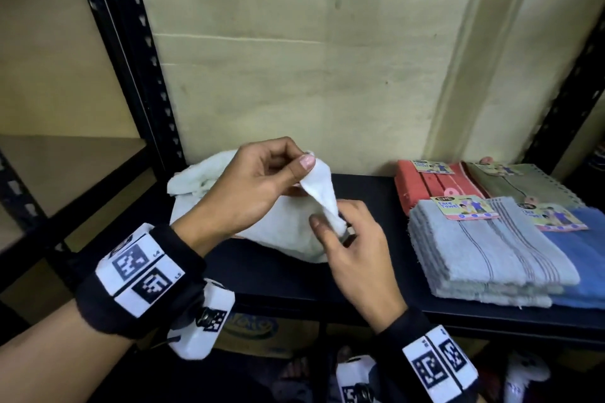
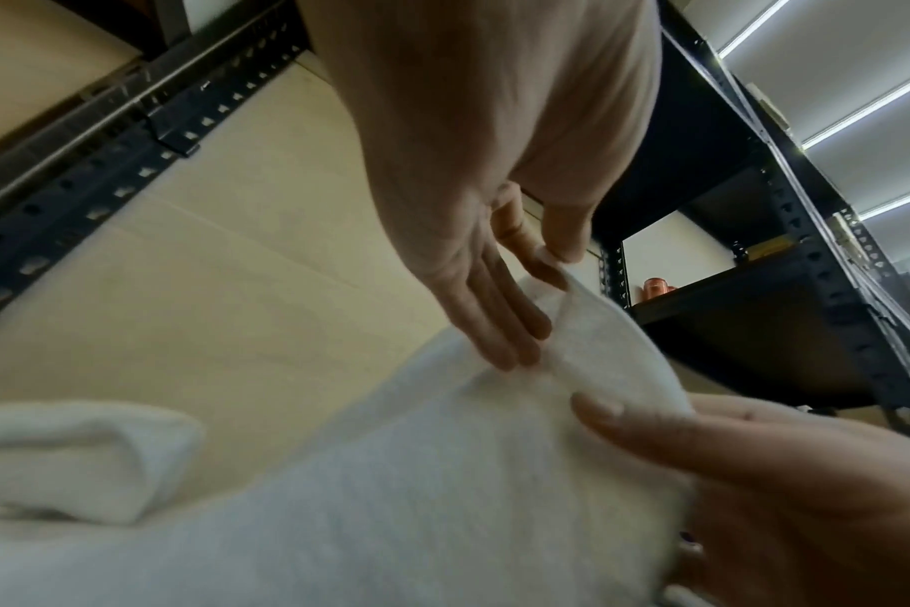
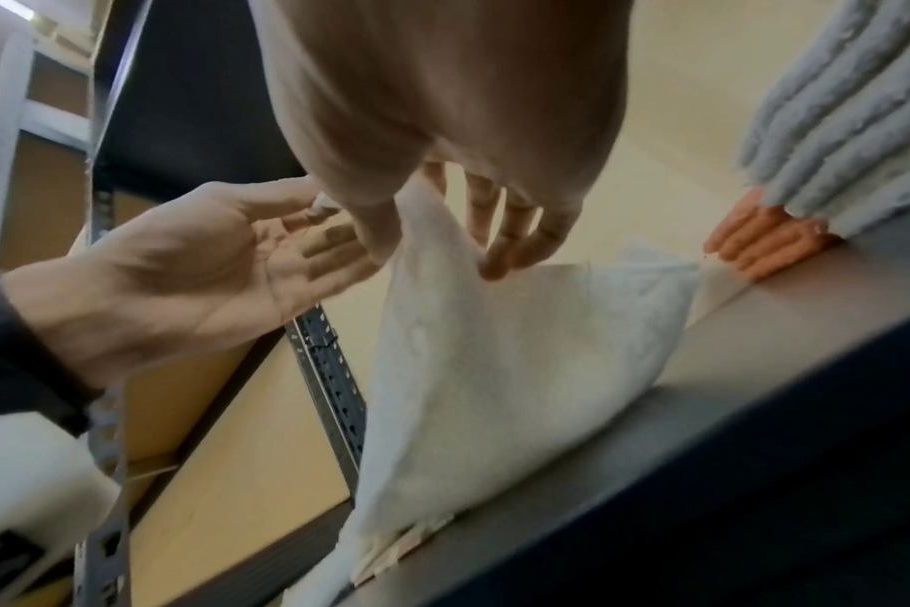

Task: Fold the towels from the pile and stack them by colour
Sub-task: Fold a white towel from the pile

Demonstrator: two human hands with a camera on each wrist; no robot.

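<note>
A white towel (image 1: pixel 281 232) lies bunched on the black shelf (image 1: pixel 278 278), with one edge lifted. My left hand (image 1: pixel 306 159) pinches the raised corner between thumb and forefinger. Just below it, my right hand (image 1: pixel 334 222) pinches the same edge between thumb and fingers. More crumpled white towel (image 1: pixel 199 173) lies behind my left hand. The left wrist view shows the left hand's pinch (image 2: pixel 551 258) above the towel (image 2: pixel 442 472). In the right wrist view, my right hand (image 3: pixel 432 246) holds the towel (image 3: pixel 494 369) and my left hand (image 3: pixel 208 263) is beside it.
Folded stacks fill the right of the shelf: coral (image 1: pixel 422 186), olive green (image 1: pixel 530 188), light grey (image 1: pixel 484 252) and blue (image 1: pixel 579 258), with paper labels on top. A black rack upright (image 1: pixel 131 59) stands at the left. A cardboard box (image 1: pixel 255 334) sits below the shelf.
</note>
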